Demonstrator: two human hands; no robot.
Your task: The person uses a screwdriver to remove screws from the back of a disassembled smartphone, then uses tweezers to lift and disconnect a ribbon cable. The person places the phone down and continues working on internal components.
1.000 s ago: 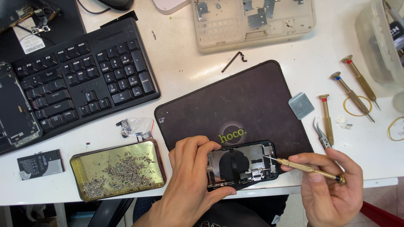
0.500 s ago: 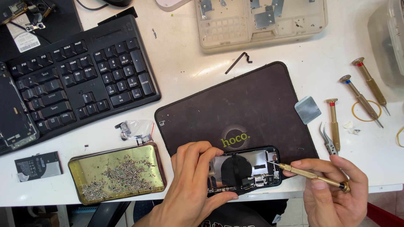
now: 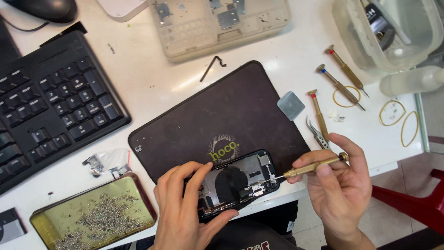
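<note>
- An opened phone [image 3: 238, 183], its back off and inner parts bare, lies at the near edge of a dark mat [image 3: 222, 120] on the white worktop [image 3: 152, 83].
- The left hand [image 3: 185, 208] clamps the phone's left end, fingers curled over its rim.
- The right hand [image 3: 340, 185] pinches a slim brass screwdriver [image 3: 314, 165], its tip touching the phone's right end.
- The phone looks light, stiff and fragile inside; best held by its frame edges.
- Left of the mat: a black keyboard [image 3: 51, 106] and a shallow tin of tiny screws [image 3: 92, 215].
- Right of the mat: three more brass screwdrivers [image 3: 340, 85], tweezers [image 3: 317, 134], rubber bands [image 3: 393, 113].
</note>
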